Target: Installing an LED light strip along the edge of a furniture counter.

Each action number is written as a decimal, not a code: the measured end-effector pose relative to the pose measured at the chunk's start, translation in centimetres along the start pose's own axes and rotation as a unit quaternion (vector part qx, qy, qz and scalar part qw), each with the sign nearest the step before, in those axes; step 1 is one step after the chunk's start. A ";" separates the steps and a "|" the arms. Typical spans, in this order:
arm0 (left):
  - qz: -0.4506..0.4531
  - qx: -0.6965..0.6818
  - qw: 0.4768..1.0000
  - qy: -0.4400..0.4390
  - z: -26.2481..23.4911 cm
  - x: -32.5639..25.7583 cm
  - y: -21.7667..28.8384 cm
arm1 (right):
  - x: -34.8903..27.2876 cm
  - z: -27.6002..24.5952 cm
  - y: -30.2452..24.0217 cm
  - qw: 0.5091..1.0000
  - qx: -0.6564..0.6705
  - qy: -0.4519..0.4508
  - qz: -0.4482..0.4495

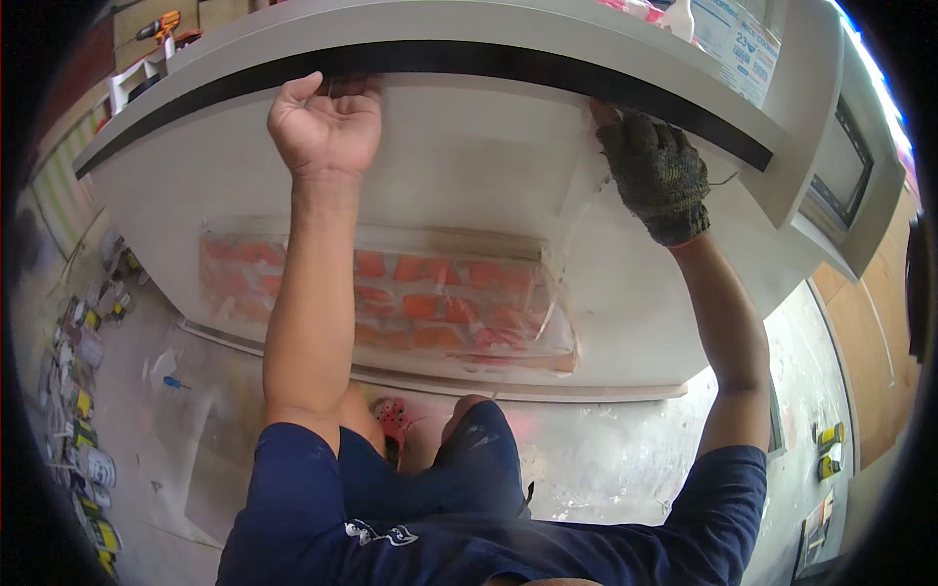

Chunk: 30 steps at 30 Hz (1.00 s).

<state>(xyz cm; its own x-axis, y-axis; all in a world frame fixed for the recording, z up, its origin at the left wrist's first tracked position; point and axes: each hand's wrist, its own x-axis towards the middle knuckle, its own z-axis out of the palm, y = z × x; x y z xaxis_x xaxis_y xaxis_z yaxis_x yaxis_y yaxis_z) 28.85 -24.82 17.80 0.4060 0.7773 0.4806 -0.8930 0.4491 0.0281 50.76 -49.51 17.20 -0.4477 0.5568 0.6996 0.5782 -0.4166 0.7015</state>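
A long black strip (459,61) runs along the front edge of a pale grey, curved counter (469,21). My bare left hand (327,122) is raised to the strip's lower edge, palm toward me. Its thumb stands apart, and the fingertips pass out of sight beneath the strip. Farther right, my right hand (655,176) wears a dark knitted glove and touches the underside of the same strip. Its fingers are bent in, and what they hold, if anything, is hidden. A thin wire-like piece (724,181) sticks out beside the glove.
Below, a recess with orange brick-patterned facing (420,303) lies under clear plastic film. Several cans (98,469) line the floor at left, near a small blue tool (176,383). An orange drill (159,26) is at the back left. A white bottle (678,20) stands on the counter.
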 end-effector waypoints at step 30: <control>0.089 -0.005 0.992 0.084 0.4 3.6 7.1 | 0.3 -0.4 -0.2 0.998 0.001 -0.061 0.025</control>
<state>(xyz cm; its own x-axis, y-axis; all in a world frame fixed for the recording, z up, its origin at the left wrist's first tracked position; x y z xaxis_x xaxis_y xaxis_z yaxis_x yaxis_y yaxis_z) 23.89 -18.97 20.06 0.2695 0.9070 0.3237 -0.9520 0.3017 -0.0527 50.26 -49.56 17.36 -0.3325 0.6190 0.7115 0.5993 -0.4438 0.6662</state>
